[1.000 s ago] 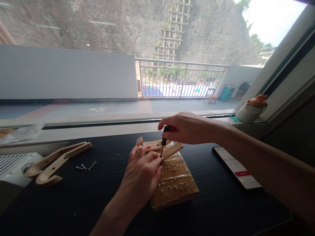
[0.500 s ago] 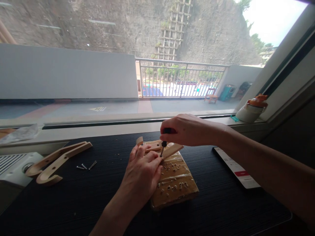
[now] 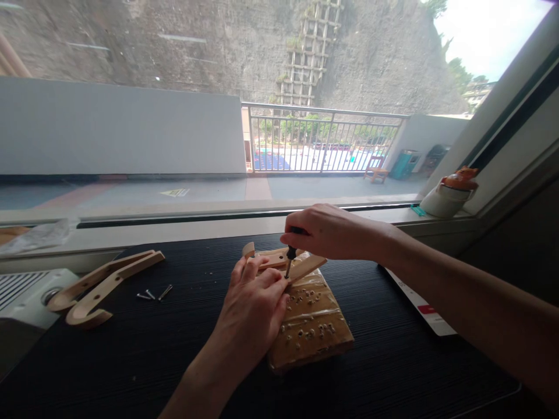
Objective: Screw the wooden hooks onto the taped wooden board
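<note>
My right hand [image 3: 325, 231] is closed around the black handle of a screwdriver [image 3: 291, 252], which stands nearly upright. Its tip meets a screw in a wooden hook [image 3: 309, 267] that lies slantwise on a tan block [image 3: 317, 340] wrapped in clear film. With its fingers bent over that hook, my left hand [image 3: 253, 299] presses it onto the block and hides its near end. Behind the fingers a second wooden hook [image 3: 274, 258] with a dark hole rests at the block's far end. Many small holes pit the block's top.
Two more wooden hooks [image 3: 91, 299] lie on the black table [image 3: 174, 355] at the left, beside several loose screws [image 3: 151, 293]. A phone [image 3: 437, 317] lies under my right forearm. On the windowsill stand a bottle [image 3: 448, 198] and a plastic bag [image 3: 46, 234].
My right hand has turned slightly on the screwdriver, and its forearm sits a little lower, covering more of the phone. My left hand, the hook and the block stay in place.
</note>
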Motion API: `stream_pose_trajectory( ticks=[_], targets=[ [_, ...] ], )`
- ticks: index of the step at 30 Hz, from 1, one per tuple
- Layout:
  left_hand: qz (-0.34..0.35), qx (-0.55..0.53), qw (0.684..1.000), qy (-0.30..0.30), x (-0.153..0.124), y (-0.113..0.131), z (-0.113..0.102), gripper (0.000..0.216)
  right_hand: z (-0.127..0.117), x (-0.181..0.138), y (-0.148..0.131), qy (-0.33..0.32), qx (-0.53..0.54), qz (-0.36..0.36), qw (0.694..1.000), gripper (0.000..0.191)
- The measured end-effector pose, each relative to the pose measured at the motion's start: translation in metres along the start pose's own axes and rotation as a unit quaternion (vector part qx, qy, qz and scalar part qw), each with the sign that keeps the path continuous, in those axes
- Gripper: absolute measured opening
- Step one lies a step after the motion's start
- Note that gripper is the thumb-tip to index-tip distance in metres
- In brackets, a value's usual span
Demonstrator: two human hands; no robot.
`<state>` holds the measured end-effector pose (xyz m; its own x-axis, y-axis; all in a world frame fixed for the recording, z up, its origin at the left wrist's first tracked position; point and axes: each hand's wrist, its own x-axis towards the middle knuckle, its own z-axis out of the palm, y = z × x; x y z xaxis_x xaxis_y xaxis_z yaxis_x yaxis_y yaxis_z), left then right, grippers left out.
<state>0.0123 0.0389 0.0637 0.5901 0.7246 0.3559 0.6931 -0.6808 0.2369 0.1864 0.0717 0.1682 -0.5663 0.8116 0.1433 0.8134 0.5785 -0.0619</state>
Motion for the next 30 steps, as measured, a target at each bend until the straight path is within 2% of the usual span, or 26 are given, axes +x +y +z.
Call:
stream_pose_trajectory(
  ticks=[6, 12, 16, 25, 30],
  targets=[
    [0.0, -0.002, 1.0, 0.003, -0.0005, 0.0, -0.0003, 0.028, -0.0053, -0.0014, 0.0014, -0.012, 0.025, -0.05, 0.998, 0.025],
    [0.002, -0.006, 1.0, 0.008, -0.0013, -0.0004, 0.0006, 0.027, 0.0009, 0.0032, -0.001, 0.012, 0.012, 0.01, 1.0, 0.03],
    [0.009, -0.005, 1.0, 0.014, -0.0012, -0.0006, 0.0011, 0.027, 0.003, 0.0025, -0.0039, 0.001, -0.02, 0.037, 0.999, 0.037],
    [0.003, -0.008, 1.0, 0.013, -0.0002, 0.0014, -0.0007, 0.027, -0.0053, -0.0014, 0.0019, -0.023, 0.021, -0.041, 0.999, 0.024],
    [0.006, -0.006, 1.0, 0.014, -0.0008, 0.0007, 0.0, 0.027, -0.0004, 0.001, 0.0016, 0.002, 0.018, -0.004, 1.0, 0.028]
  ],
)
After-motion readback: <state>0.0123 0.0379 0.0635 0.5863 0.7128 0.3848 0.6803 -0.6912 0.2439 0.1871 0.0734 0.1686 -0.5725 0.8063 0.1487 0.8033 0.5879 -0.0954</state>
